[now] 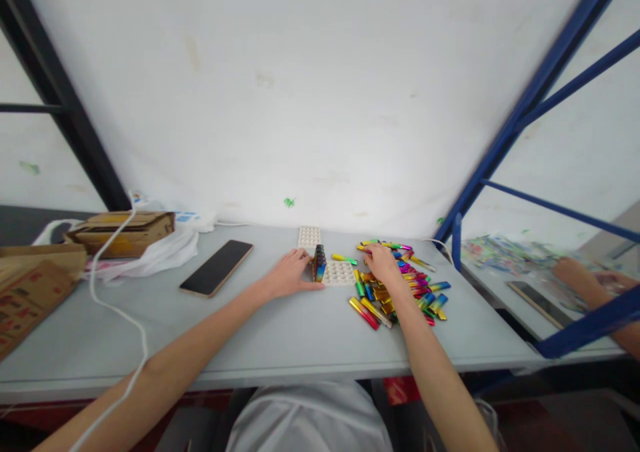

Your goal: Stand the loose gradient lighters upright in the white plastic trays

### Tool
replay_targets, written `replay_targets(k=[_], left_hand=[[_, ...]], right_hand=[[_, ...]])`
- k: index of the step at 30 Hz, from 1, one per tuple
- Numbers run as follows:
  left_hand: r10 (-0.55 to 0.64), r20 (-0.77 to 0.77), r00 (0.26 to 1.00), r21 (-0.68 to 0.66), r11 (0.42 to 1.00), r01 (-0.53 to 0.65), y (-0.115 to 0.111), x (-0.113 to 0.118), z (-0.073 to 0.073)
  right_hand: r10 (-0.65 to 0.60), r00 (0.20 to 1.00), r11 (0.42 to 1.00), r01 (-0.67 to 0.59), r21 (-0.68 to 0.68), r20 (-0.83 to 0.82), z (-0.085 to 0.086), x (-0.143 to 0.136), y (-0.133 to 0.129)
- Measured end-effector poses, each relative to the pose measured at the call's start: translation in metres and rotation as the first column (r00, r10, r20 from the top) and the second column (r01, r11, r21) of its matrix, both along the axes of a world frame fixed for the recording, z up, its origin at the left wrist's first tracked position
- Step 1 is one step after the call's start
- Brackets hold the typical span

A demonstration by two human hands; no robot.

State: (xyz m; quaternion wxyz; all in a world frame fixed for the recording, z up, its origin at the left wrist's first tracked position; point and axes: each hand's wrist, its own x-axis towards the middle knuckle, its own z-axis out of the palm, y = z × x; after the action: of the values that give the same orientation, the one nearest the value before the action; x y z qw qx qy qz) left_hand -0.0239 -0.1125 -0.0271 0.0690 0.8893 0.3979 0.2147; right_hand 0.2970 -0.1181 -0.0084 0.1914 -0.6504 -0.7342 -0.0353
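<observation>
Pale shirt (307, 419) | left hand (289, 275): fingers parted beside tube row (319, 264) | right hand (383, 264): fingers over tube pile (417, 285), closure unclear

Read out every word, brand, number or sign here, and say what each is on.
No text can be read with certainty.
Brown cardboard box with dark red print, at the left edge: too blurred to read.
White item with blue marks, behind the cardboard: too small to read.
Small green mark on the white wall: no legible letters.
Colourful pile beyond the blue metal frame: too blurred.
</observation>
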Motion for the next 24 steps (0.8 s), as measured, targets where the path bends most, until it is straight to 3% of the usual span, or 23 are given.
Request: replay_targets(k=[3,8,14,17,19,22,24], left_hand=[[-0.011,-0.002,1.000,-0.004,1.000,0.011,0.000,-0.001,0.001],[-0.002,0.004,1.000,-0.020,1.000,0.002,-0.001,-0.001,0.001],[-0.018,0.035,0.999,-0.008,1.000,0.018,0.001,-0.002,0.000],[-0.015,0.033,0.999,-0.010,1.000,0.016,0.002,-0.002,-0.001],[-0.014,0.037,0.999,-0.012,1.000,0.015,0.002,-0.001,-0.002],[-0.019,0.035,0.999,-0.016,1.000,0.020,0.002,-0.001,-0.001],[-0.018,0.021,1.000,-0.015,1.000,0.018,0.001,-0.001,0.000]], right_hand=[[0.028,1.000,1.000,-0.028,0.001,0.010,0.000,0.008,0.000],[0.039,0.993,0.992,-0.025,-0.127,0.111,-0.001,0.015,-0.003],[-0.055,0.995,0.996,0.061,-0.070,0.080,-0.001,0.005,-0.006],[-0.019,0.998,1.000,0.019,-0.003,-0.055,0.006,0.000,-0.006],[0.086,0.974,0.995,-0.075,0.059,-0.207,0.012,-0.005,-0.006],[0.241,0.864,0.969,-0.188,0.161,-0.441,0.015,-0.018,-0.008],[0.277,0.790,0.960,-0.202,0.195,-0.546,0.013,-0.029,-0.010]])
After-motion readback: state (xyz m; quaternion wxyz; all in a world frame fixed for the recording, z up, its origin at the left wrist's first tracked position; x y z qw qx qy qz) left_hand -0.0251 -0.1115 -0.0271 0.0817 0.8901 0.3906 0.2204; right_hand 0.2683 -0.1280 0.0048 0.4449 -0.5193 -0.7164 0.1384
